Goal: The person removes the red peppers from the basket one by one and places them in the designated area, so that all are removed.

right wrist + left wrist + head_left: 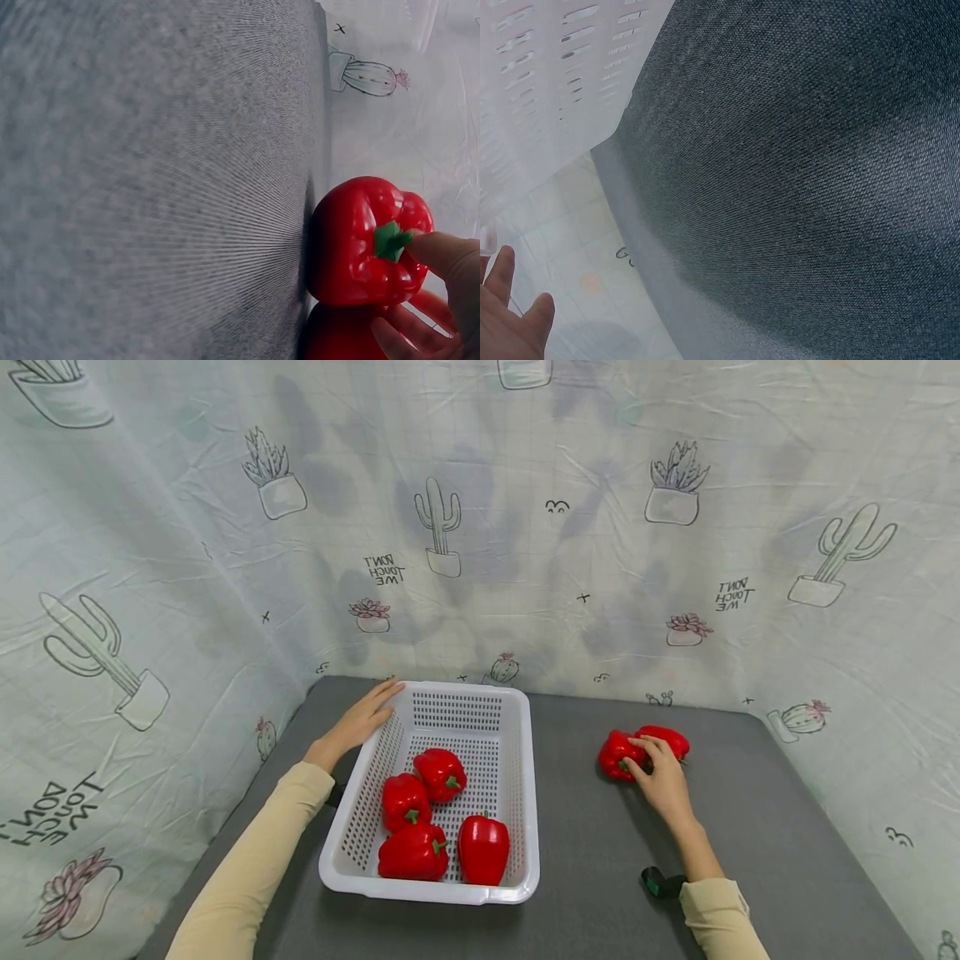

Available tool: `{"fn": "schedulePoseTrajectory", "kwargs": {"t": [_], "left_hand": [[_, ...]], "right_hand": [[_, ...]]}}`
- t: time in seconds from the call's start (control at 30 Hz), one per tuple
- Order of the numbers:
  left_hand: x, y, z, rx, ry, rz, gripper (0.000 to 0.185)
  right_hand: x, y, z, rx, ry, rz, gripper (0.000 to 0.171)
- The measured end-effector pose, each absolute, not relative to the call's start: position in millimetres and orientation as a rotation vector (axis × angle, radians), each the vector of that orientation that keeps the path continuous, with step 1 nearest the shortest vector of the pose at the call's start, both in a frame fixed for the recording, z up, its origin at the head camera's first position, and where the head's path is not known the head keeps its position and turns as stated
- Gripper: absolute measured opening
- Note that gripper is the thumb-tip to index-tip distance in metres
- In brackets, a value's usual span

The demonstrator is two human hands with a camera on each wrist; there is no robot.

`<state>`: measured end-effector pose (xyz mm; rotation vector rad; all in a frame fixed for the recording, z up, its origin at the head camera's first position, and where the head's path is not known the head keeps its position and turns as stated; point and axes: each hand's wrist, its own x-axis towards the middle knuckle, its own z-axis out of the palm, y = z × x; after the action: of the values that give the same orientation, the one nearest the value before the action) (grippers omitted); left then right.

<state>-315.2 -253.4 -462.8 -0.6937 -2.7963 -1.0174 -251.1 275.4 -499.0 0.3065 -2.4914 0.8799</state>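
My left hand (362, 720) rests with fingers extended on the far left rim of a white plastic basket (531, 793). In the left wrist view, its fingers (501, 276) are beside the basket wall (562, 82). At the right, my right hand (663, 781) holds a red bell pepper (613, 752) between thumb and fingers, the thumb by its green stem (390, 241). That pepper sits on the table against a second red bell pepper (671, 739), partly hidden by the hand. Inside the basket lie several red bell peppers (439, 774).
The grey table (577, 827) extends between the basket and the two peppers at the right. Behind and beside it hangs a pale curtain (510, 568) printed with potted cacti. A dark strap (662, 883) is around my right wrist.
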Motion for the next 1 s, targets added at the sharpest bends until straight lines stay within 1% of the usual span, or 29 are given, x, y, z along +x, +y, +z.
{"fn": "schedulePoseTrajectory", "kwargs": {"t": [0.63, 1.0], "left_hand": [[-317, -254, -463, -0.679, -2.805, -1.036, 0.049], [-314, -253, -462, -0.711, -2.779, -1.041, 0.048]], "right_hand": [[-254, 267, -483, 0.295, -2.533, 0.822, 0.034], [-258, 248, -471, 0.379, -2.479, 0.869, 0.033]]}}
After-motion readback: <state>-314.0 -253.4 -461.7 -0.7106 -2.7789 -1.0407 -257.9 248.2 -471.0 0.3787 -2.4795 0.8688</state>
